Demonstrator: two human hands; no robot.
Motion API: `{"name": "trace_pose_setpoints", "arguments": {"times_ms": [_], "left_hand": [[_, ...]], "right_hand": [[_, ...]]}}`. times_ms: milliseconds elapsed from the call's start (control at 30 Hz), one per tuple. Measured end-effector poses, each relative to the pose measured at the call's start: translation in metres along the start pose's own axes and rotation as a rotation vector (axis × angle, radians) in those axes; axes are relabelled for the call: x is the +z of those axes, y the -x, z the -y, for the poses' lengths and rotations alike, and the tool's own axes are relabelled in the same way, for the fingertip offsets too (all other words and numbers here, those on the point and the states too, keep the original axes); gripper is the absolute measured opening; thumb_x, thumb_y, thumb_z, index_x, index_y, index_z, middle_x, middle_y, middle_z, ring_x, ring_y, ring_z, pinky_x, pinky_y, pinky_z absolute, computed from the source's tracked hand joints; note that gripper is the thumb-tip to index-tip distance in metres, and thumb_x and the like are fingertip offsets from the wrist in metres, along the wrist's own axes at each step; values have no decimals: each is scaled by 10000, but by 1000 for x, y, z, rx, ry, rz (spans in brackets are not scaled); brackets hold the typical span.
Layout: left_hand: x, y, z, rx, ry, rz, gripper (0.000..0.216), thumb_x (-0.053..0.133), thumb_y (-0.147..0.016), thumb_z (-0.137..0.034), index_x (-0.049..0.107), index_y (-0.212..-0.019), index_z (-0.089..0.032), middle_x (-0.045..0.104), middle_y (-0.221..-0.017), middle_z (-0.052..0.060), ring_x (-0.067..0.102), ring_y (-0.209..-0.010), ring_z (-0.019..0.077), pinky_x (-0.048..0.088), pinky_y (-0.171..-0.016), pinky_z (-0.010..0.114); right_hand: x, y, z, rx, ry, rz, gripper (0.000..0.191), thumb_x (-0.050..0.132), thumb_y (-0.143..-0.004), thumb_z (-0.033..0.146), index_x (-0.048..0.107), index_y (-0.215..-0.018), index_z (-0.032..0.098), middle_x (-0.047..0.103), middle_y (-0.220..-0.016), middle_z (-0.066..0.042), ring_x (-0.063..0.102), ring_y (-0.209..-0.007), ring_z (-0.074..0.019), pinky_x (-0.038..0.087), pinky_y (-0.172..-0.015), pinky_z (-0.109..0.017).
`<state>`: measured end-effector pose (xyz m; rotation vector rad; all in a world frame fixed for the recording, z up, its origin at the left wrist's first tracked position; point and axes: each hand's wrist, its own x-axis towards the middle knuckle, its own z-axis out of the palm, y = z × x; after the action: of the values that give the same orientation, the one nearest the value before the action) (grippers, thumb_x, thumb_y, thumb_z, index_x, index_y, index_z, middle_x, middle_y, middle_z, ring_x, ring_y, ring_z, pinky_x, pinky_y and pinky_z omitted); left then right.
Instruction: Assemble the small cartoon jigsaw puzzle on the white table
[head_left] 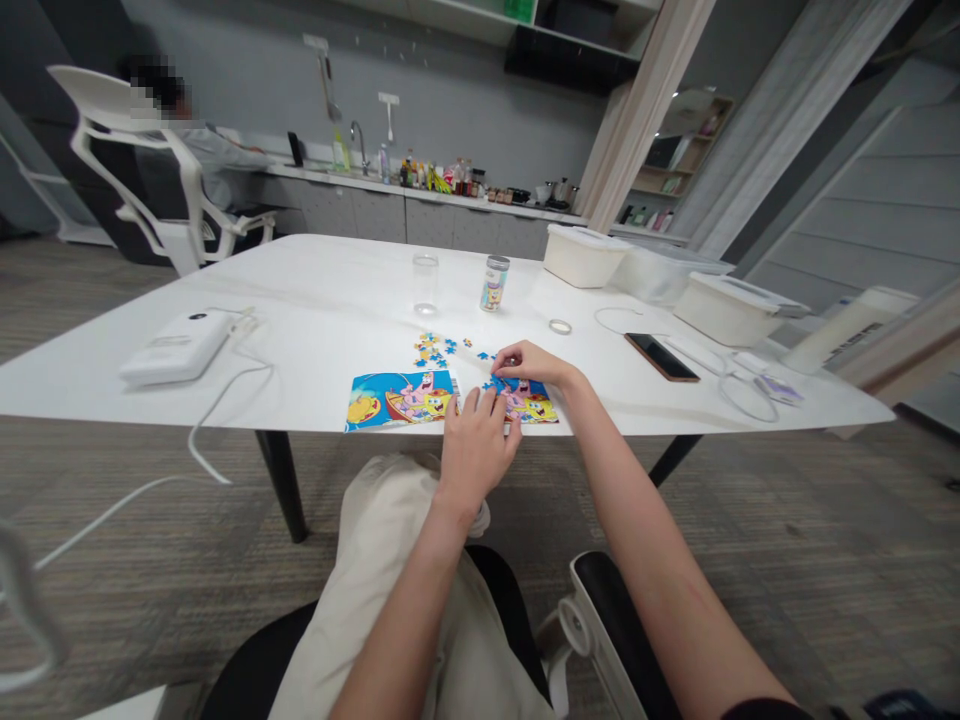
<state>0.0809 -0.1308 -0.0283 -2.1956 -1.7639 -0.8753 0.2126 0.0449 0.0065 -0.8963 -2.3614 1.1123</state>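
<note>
On the table (315, 310), near edge: puzzle (541, 409) fitting, seemingly.
Left hand (478, 440) spread, nothing gripped; right hand (534, 362) curled, hold unclear; alignment seems needed.

Before you lies a flat blue, pink and yellow cartoon jigsaw (541, 408), partly hidden from your view. To its left you have a rectangular printed cartoon sheet (401, 402) in matching colours. Beyond them, small blue and yellow jigsaw pieces (430, 351) lie loosely scattered, thickest behind the sheet.

Both hands (476, 442) are at a cartoon jigsaw puzzle (538, 405).
</note>
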Motion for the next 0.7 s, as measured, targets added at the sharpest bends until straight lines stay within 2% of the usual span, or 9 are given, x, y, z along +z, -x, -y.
{"name": "trace_pose_setpoints", "arguments": {"times_ms": [700], "left_hand": [[0, -1, 0, -1, 2, 16, 316, 393, -981, -348, 623, -1154, -216, 626, -1287, 91, 520, -1211, 277, 353, -1061, 503]], "right_hand": [[1, 0, 0, 9, 0, 2, 219, 698, -656, 329, 693, -751, 133, 643, -652, -13, 551, -624, -123, 435, -632, -264]]}}
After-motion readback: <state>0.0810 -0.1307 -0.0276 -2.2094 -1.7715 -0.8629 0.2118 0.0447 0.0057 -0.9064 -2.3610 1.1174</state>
